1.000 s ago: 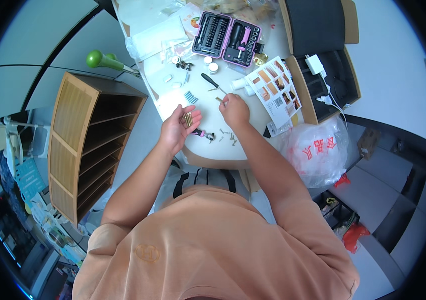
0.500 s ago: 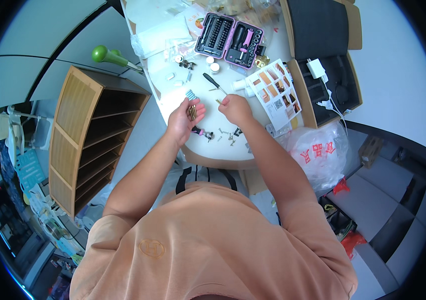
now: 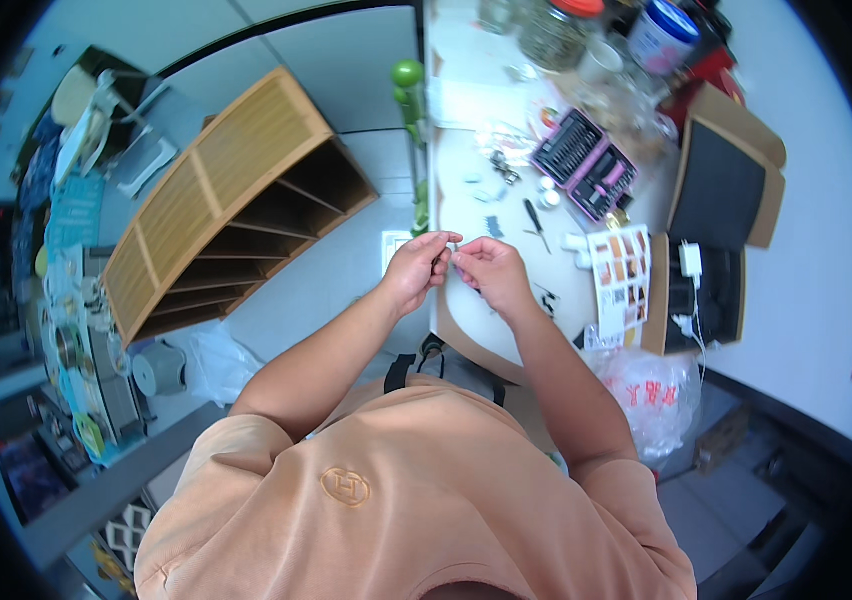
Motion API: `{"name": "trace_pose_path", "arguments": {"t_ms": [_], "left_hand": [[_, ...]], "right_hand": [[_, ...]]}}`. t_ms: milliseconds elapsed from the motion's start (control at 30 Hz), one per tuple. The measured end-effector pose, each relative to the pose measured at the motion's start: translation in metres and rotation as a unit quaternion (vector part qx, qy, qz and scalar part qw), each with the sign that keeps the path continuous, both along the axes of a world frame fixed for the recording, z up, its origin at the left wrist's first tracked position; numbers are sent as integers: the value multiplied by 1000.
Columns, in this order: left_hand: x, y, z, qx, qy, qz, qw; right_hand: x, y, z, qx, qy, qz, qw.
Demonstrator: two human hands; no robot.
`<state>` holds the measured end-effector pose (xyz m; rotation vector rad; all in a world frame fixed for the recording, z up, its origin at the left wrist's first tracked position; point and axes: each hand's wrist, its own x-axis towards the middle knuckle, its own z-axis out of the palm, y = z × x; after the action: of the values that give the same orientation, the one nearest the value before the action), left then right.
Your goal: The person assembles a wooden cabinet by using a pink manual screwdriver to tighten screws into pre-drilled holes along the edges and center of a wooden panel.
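Note:
My left hand [image 3: 420, 272] is curled closed at the table's left edge; half a second ago brass-coloured screws lay in its palm, now its fingers cover them. Just to its right, my right hand [image 3: 494, 272] pinches thumb and fingers together, the tips close to the left hand's fingers. What sits in that pinch is too small to make out. Beyond the right hand a dark-handled screwdriver [image 3: 534, 214] lies on the white table [image 3: 491, 330], with a small blue-grey piece [image 3: 493, 226] nearby. Small dark hardware [image 3: 546, 298] lies right of the right hand.
To the left stands a wooden shelf unit [image 3: 208, 170] with several compartments. On the table are an open pink-edged tool kit [image 3: 586, 163], a picture leaflet [image 3: 622, 280], an open cardboard box [image 3: 658, 300], jars [image 3: 554, 40] and plastic bags [image 3: 656, 395]. A green-knobbed stand [image 3: 407, 75] rises beside the table.
The view has turned left, toward the shelf unit. My left hand has closed over the brass-coloured screws. Both hands have come together near the table's left edge. The screwdriver stays lying on the table.

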<state>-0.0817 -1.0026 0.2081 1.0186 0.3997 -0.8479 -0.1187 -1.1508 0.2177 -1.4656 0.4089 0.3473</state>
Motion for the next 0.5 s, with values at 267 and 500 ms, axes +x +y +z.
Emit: {"name": "trace_pose_path", "arguments": {"t_ms": [267, 500], "left_hand": [[-3, 128, 24, -22, -84, 88, 992], [23, 223, 13, -15, -78, 29, 996]], "right_hand": [[39, 114, 10, 101, 25, 116, 988], [58, 191, 19, -81, -160, 179, 967]]}}
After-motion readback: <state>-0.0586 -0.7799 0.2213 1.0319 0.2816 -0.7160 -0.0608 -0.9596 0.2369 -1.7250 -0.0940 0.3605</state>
